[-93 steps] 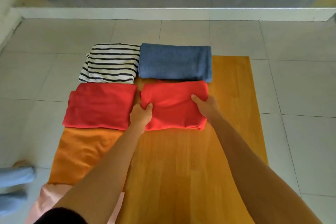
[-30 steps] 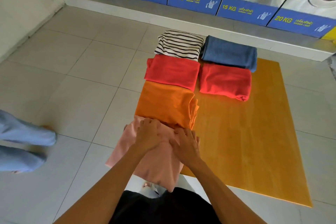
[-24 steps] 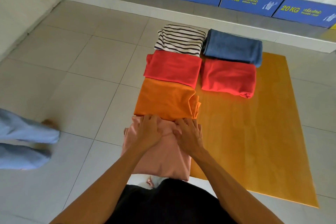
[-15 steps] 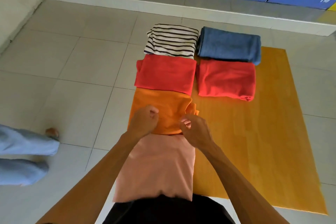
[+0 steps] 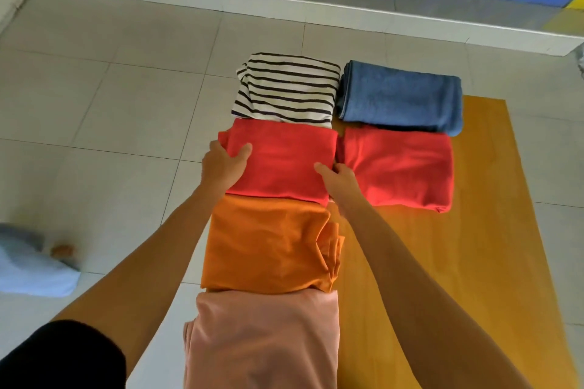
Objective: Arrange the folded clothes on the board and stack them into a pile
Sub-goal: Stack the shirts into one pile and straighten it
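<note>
Wooden board (image 5: 474, 262) on tiled floor (image 5: 110, 104)

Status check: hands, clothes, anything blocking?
Left hand and right hand gripping left red fold. Six folds flat, none stacked. Nothing blocking.

Two bare forearms reach out from the bottom edge — no sleeves, watch, rings or gloves on the left hand (image 5: 223, 165) or the right hand (image 5: 338, 178). A black garment (image 5: 63, 354) — plain, unmarked — shows at lower left.
</note>
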Demonstrator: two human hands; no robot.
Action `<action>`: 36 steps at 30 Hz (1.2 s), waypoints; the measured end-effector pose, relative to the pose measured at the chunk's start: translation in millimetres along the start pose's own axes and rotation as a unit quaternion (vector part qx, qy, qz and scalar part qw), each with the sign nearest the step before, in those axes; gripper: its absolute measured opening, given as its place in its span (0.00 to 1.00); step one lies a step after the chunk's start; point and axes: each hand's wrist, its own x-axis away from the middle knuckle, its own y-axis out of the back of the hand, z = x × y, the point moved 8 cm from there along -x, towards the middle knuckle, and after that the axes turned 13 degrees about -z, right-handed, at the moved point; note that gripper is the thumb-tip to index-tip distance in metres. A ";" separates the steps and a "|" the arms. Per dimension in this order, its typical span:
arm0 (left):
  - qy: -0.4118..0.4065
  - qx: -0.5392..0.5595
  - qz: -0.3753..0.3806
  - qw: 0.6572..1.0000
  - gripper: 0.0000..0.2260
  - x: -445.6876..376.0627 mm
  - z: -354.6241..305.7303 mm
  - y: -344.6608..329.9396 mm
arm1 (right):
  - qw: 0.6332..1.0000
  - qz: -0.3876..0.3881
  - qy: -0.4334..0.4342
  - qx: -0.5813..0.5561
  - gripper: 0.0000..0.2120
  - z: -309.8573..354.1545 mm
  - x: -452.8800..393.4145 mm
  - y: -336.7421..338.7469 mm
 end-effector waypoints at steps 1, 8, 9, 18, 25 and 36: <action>0.004 0.010 0.017 1.000 0.34 -2.0 -0.8 -6.8 | 1.000 0.003 -0.014 -0.021 0.23 -0.6 -4.5 -3.5; -0.060 -0.043 -0.077 0.994 0.34 2.1 -4.8 -16.9 | 0.995 0.035 -0.082 -0.051 0.37 -3.4 -20.7 -10.8; -0.078 -0.049 -0.084 0.992 0.33 6.5 -8.1 -18.9 | 0.995 0.046 -0.073 -0.045 0.37 -0.9 -19.8 -13.7; 0.009 0.068 -0.018 0.997 0.25 -22.3 -8.8 6.0 | 0.996 0.084 0.016 -0.018 0.21 48.7 -5.6 -11.9; -0.019 0.213 -0.039 0.976 0.20 -55.1 -83.1 41.5 | 0.986 0.104 0.077 -0.102 0.12 139.2 -21.0 10.2; -0.108 0.064 -0.053 0.991 0.19 -150.8 -161.7 -36.6 | 0.991 -0.058 0.111 0.053 0.15 180.8 -131.9 -14.0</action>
